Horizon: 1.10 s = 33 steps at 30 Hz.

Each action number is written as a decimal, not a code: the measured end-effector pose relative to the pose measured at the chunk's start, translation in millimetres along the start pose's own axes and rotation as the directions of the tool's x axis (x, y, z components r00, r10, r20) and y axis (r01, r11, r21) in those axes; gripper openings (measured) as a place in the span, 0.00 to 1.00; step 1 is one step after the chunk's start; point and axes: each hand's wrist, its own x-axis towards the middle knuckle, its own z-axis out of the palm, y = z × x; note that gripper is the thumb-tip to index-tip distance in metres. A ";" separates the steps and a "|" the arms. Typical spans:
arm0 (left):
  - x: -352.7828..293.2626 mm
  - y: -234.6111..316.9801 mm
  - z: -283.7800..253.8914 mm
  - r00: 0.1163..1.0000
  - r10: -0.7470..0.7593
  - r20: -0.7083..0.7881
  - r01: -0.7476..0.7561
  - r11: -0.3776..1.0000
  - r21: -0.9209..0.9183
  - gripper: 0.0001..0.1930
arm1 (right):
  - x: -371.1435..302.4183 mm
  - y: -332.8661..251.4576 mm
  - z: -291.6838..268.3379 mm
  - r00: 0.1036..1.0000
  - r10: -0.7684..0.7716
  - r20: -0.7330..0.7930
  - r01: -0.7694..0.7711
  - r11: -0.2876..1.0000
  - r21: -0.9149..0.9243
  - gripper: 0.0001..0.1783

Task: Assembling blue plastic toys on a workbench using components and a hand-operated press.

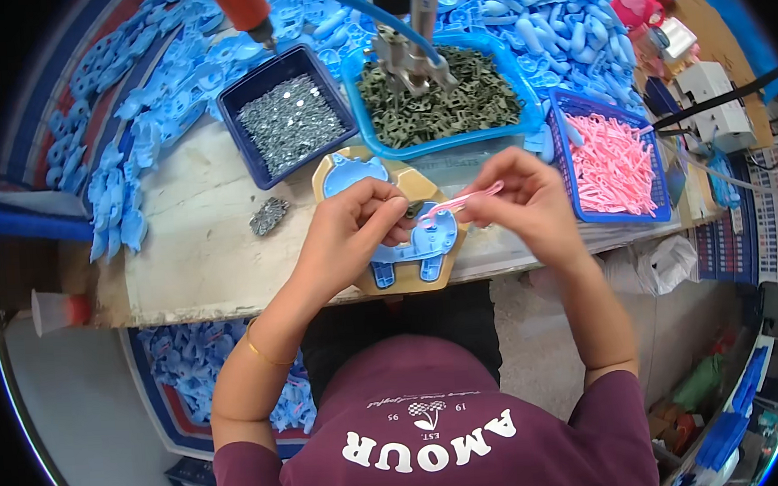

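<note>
My left hand (365, 219) is closed over the tan jig, pinching a small dark green part (414, 210) that my fingers mostly cover. Between the fingers of my right hand (534, 203) is a slim pink plastic piece (480, 196), its looped end up and its other end down by the green part. Below both hands, a blue plastic shell (433, 237) with round posts and two leg-like prongs lies in the tan jig (409, 282). Another blue shell (349, 172) sits in the jig's far part.
Screws fill a dark blue bin (238, 132); a small screw pile (269, 216) lies nearer. Green parts fill a light blue tray (401, 150), pink pieces a purple basket (606, 217). An orange screwdriver (245, 7) and a metal fixture (409, 63) hang overhead. Blue shells (166, 101) heap behind.
</note>
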 end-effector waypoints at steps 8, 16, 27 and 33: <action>-4.6 1.5 -2.0 1.000 -0.011 -0.004 0.011 0.999 0.052 0.12 | 3.4 24.7 18.4 0.999 -0.003 -0.035 0.003 1.000 0.005 0.08; -4.3 2.8 0.3 0.999 -0.031 -0.031 0.033 0.997 0.068 0.13 | -3.3 31.7 19.0 0.994 -0.026 -0.106 0.028 0.999 0.023 0.06; -11.2 14.1 -9.3 0.977 -0.113 0.182 0.080 0.981 0.175 0.12 | -3.7 11.7 21.6 0.942 -0.200 0.271 0.318 0.793 -0.520 0.23; -12.9 17.0 -10.9 0.978 -0.130 0.165 0.102 0.980 0.171 0.12 | -4.9 -12.9 35.7 0.945 -0.157 0.288 0.295 0.792 -0.535 0.18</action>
